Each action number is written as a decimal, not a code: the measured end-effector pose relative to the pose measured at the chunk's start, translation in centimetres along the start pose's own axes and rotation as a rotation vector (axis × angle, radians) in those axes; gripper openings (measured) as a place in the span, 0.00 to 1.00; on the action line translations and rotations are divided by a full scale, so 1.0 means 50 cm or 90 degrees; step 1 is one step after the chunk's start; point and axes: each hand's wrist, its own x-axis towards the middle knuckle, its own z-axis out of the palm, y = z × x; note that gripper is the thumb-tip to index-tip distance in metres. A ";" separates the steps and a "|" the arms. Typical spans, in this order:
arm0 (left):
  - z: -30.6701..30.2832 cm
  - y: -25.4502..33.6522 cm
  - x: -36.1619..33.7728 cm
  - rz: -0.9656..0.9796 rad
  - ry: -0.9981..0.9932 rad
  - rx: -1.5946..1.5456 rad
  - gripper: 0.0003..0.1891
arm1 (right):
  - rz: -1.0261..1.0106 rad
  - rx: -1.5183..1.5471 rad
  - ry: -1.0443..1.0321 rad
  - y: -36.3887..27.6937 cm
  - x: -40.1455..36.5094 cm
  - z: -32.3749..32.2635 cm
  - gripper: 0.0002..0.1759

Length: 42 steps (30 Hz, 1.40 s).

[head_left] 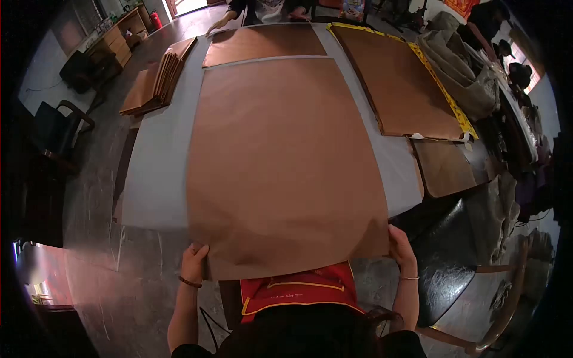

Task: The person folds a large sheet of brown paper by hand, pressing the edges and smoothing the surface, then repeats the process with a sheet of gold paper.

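A large sheet of brown paper [286, 155] stretches from the table toward me, its near edge hanging past the table's front. My left hand [194, 261] pinches the sheet's near left corner, thumb on top. At the near right corner my right hand [400, 243] grips the paper's edge, its fingers partly hidden behind it. Beyond the far edge of this sheet lies another brown sheet [265, 43]. White paper [158, 161] covers the table under both and shows on either side.
A folded brown paper stack [161, 80] lies at the table's left edge. On the right sits a flat brown stack [412, 83] with yellow edging. Across the table stands another person [265, 11]. A black chair [444, 256] is close on my right; an armchair [57, 128] stands left.
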 end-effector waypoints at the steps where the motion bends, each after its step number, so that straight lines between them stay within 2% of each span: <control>1: 0.000 -0.003 0.000 0.002 0.002 -0.002 0.17 | 0.048 -0.047 -0.003 -0.017 0.009 0.007 0.24; 5: -0.053 -0.074 0.034 0.012 -0.011 -0.043 0.18 | 0.069 -0.084 -0.017 -0.053 0.018 0.083 0.24; 6: -0.048 -0.068 0.035 0.010 -0.038 -0.055 0.20 | 0.065 -0.076 -0.008 -0.049 0.023 0.089 0.24; 18: 0.004 -0.022 0.001 -0.003 0.017 -0.005 0.20 | 0.023 -0.048 -0.030 -0.005 0.053 0.078 0.21; 22: -0.020 -0.060 0.015 -0.015 -0.011 -0.056 0.21 | 0.030 -0.062 -0.008 -0.008 0.052 0.087 0.21; 24: -0.055 -0.083 0.025 0.014 0.042 0.119 0.19 | 0.024 -0.060 -0.014 0.001 0.060 0.081 0.21; 25: -0.069 -0.061 0.022 0.012 0.041 0.120 0.19 | 0.015 -0.058 -0.020 0.002 0.061 0.079 0.21; 27: -0.104 0.018 0.009 -0.128 0.056 0.323 0.19 | 0.044 -0.090 0.003 -0.009 0.060 0.083 0.22; 29: -0.102 0.118 -0.001 0.024 0.106 0.876 0.17 | 0.071 -0.123 0.029 -0.014 0.059 0.086 0.22; 31: -0.041 0.225 0.026 0.115 0.149 0.778 0.18 | 0.027 -0.093 -0.014 -0.002 0.069 0.071 0.24; 33: 0.121 0.349 0.056 0.337 -0.011 0.700 0.21 | 0.030 -0.132 -0.014 0.020 0.084 0.050 0.24; 35: 0.207 0.338 0.184 0.595 -0.211 0.867 0.27 | 0.041 -0.205 0.018 0.014 0.087 0.057 0.23; 37: 0.347 0.323 0.292 0.682 -0.455 0.925 0.31 | 0.038 -0.220 -0.005 0.021 0.097 0.058 0.21; 39: 0.464 0.293 0.391 0.742 -0.609 0.976 0.34 | 0.034 -0.236 -0.028 0.042 0.107 0.037 0.20; 41: 0.555 0.294 0.461 0.789 -0.663 1.002 0.34 | 0.019 -0.406 -0.078 0.064 0.118 0.012 0.20; 42: 0.583 0.295 0.496 0.826 -0.716 1.031 0.34 | 0.020 -0.403 -0.073 0.062 0.121 0.021 0.20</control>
